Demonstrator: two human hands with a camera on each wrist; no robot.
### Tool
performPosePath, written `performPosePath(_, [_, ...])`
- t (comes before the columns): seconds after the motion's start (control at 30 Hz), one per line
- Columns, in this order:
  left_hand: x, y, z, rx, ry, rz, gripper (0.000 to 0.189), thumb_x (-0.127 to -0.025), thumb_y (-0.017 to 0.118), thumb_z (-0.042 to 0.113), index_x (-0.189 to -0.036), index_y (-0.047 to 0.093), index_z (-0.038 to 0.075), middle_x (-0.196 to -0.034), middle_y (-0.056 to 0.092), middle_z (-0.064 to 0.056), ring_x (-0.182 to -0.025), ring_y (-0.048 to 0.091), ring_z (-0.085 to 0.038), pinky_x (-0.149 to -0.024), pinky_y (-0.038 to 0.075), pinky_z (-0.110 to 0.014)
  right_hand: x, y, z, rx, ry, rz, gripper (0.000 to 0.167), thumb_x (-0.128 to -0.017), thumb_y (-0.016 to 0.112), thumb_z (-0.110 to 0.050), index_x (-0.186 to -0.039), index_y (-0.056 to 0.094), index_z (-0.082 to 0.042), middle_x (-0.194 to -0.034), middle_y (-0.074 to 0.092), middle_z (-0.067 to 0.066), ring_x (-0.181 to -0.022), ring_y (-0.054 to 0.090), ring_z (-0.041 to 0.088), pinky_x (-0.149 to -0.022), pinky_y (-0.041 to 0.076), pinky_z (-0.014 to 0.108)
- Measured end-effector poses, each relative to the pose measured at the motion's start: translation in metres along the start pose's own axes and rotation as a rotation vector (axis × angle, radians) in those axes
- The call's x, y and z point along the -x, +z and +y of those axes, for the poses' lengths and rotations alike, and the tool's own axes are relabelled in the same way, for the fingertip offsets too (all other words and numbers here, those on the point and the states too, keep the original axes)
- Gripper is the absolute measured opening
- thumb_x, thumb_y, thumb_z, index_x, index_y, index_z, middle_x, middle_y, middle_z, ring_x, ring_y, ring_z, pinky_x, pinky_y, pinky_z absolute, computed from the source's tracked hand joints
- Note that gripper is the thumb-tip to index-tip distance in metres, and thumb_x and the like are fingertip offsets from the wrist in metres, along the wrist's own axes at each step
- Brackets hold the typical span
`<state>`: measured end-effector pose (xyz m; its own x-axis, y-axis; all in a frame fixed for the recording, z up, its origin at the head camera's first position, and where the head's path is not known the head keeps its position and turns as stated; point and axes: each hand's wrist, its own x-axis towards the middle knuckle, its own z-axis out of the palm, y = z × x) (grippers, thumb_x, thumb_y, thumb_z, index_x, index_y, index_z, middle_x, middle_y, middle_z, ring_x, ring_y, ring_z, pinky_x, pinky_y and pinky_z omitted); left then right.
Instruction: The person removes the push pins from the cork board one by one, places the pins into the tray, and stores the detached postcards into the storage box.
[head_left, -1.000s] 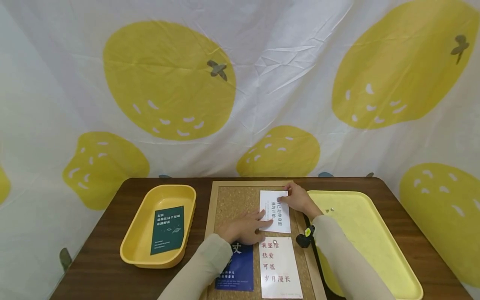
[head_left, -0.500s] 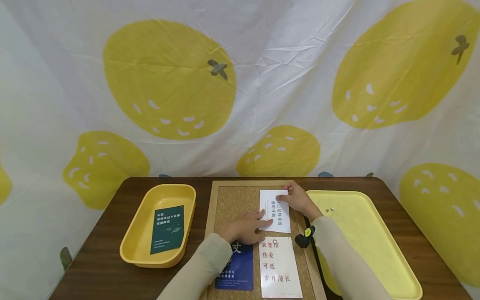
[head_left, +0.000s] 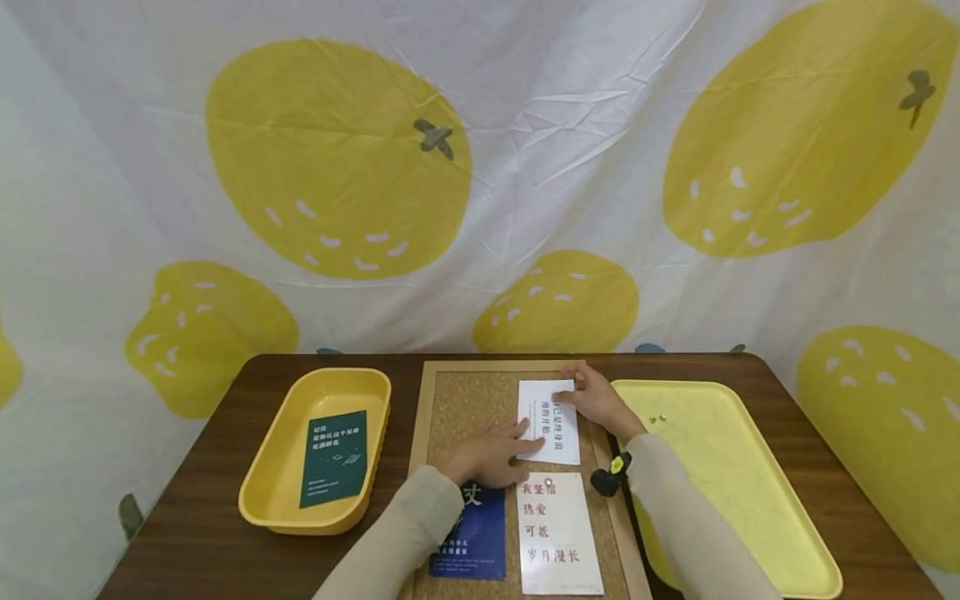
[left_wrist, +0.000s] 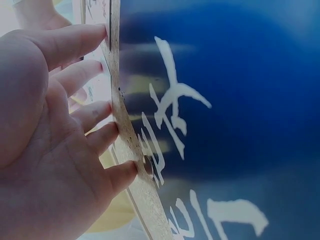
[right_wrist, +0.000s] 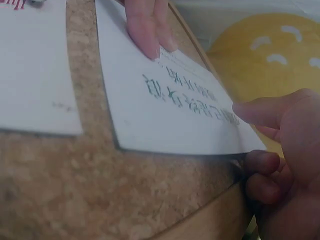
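A white card with green characters (head_left: 531, 396) lies at the upper right of a wood-framed cork board (head_left: 465, 400). My right hand (head_left: 597, 398) pinches its upper right edge; in the right wrist view the thumb (right_wrist: 255, 112) is on the printed face and the other fingers (right_wrist: 262, 162) are curled at the edge. My left hand (head_left: 483, 457) lies spread over the board's middle, fingertips on the card's left part. Below, a white card with red characters (head_left: 558, 533) bears a pushpin (head_left: 548, 482) near its top. Beside it is a blue card (head_left: 476, 542), partly hidden by my left hand.
A deep yellow tray (head_left: 258, 492) holding a dark green card (head_left: 333, 458) stands left of the board. On the right is a pale yellow tray (head_left: 735, 467) with small pushpins (head_left: 657, 419). A patterned cloth (head_left: 525, 192) hangs behind the wooden table (head_left: 187, 525).
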<state>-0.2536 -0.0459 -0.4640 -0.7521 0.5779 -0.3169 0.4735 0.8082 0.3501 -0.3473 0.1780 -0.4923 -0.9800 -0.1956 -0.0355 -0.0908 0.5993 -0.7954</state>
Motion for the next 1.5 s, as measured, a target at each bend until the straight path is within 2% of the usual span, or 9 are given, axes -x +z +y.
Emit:
performPosePath(0.07, [0.0006,-0.0009,0.0006,0.003,0.0,0.001,0.056,-0.1,0.054,0.037,-0.153,0.037,0.034,-0.165,0.021,0.0,-0.153,0.013,-0.018,-0.124,0.011,-0.045,0.0004,-0.0008,0.0022,-0.001,-0.031,-0.013,0.034,-0.092,0.07,-0.016,-0.123,0.061,-0.006,-0.13,0.059,0.018,-0.106,0.059,0.031,-0.084,0.047,0.038])
performPosePath(0.2, [0.0015,-0.0019,0.0013,0.01,0.002,0.003,0.056,-0.1,0.054,0.037,-0.153,0.037,0.033,-0.165,0.021,-0.001,-0.153,0.013,-0.018,-0.124,0.01,-0.045,0.0021,-0.003,0.0055,-0.005,-0.085,-0.027,0.023,-0.091,0.069,-0.013,-0.113,0.069,-0.006,-0.118,0.066,0.014,-0.094,0.057,0.024,-0.08,0.044,0.033])
performPosePath(0.37, [0.0014,-0.0013,0.0016,0.004,-0.003,0.002,0.056,-0.1,0.054,0.038,-0.153,0.036,0.034,-0.165,0.021,0.0,-0.153,0.013,-0.018,-0.124,0.01,-0.045,0.0034,-0.0042,0.0086,-0.039,-0.089,-0.053,0.016,-0.09,0.071,-0.013,-0.105,0.074,-0.009,-0.099,0.068,0.008,-0.081,0.05,0.019,-0.074,0.039,0.031])
performPosePath(0.47, [0.001,-0.0002,0.0015,0.003,-0.003,0.004,0.056,-0.1,0.053,0.037,-0.153,0.036,0.034,-0.165,0.021,0.0,-0.153,0.013,-0.018,-0.124,0.011,-0.045,0.0031,-0.0037,0.0098,-0.045,-0.087,-0.062,0.015,-0.09,0.072,-0.013,-0.104,0.075,-0.009,-0.087,0.063,0.006,-0.076,0.046,0.02,-0.071,0.037,0.031])
performPosePath(0.6, [0.001,0.0004,0.0009,-0.001,0.003,0.013,0.056,-0.1,0.053,0.037,-0.153,0.037,0.034,-0.165,0.021,-0.001,-0.153,0.014,-0.019,-0.124,0.011,-0.046,0.0027,-0.0029,0.0097,-0.031,-0.085,-0.052,0.015,-0.089,0.072,-0.011,-0.103,0.075,-0.009,-0.08,0.058,0.004,-0.074,0.044,0.02,-0.069,0.036,0.03])
performPosePath(0.9, [0.0015,0.002,0.0008,0.004,0.003,0.034,0.056,-0.099,0.053,0.035,-0.153,0.037,0.033,-0.164,0.022,-0.001,-0.153,0.015,-0.02,-0.124,0.012,-0.046,0.002,-0.002,0.0101,-0.018,-0.081,-0.046,0.015,-0.089,0.073,-0.011,-0.104,0.075,-0.007,-0.091,0.064,0.006,-0.078,0.046,0.019,-0.071,0.037,0.031])
performPosePath(1.2, [0.0024,0.0027,0.0032,0.02,-0.011,0.067,0.056,-0.098,0.055,0.036,-0.152,0.041,0.032,-0.163,0.026,-0.002,-0.152,0.018,-0.021,-0.123,0.015,-0.045,0.0014,-0.0018,0.0096,-0.018,-0.081,-0.043,0.014,-0.089,0.073,-0.011,-0.102,0.075,-0.007,-0.085,0.063,0.006,-0.077,0.047,0.019,-0.071,0.037,0.031])
performPosePath(1.4, [0.0034,0.0028,0.0056,0.022,-0.032,0.09,0.055,-0.098,0.057,0.038,-0.151,0.043,0.033,-0.163,0.028,-0.003,-0.151,0.022,-0.025,-0.122,0.019,-0.047,0.0009,-0.0027,0.0092,-0.018,-0.072,-0.048,0.014,-0.089,0.073,-0.012,-0.102,0.075,-0.007,-0.087,0.062,0.006,-0.079,0.046,0.019,-0.071,0.037,0.031])
performPosePath(1.5, [0.0039,0.0023,0.0066,0.001,-0.017,0.105,0.054,-0.098,0.057,0.037,-0.15,0.043,0.032,-0.162,0.029,-0.005,-0.15,0.025,-0.026,-0.121,0.023,-0.047,0.0015,-0.0033,0.0097,-0.015,-0.073,-0.047,0.015,-0.088,0.073,-0.012,-0.102,0.075,-0.007,-0.09,0.064,0.006,-0.08,0.047,0.019,-0.071,0.037,0.031])
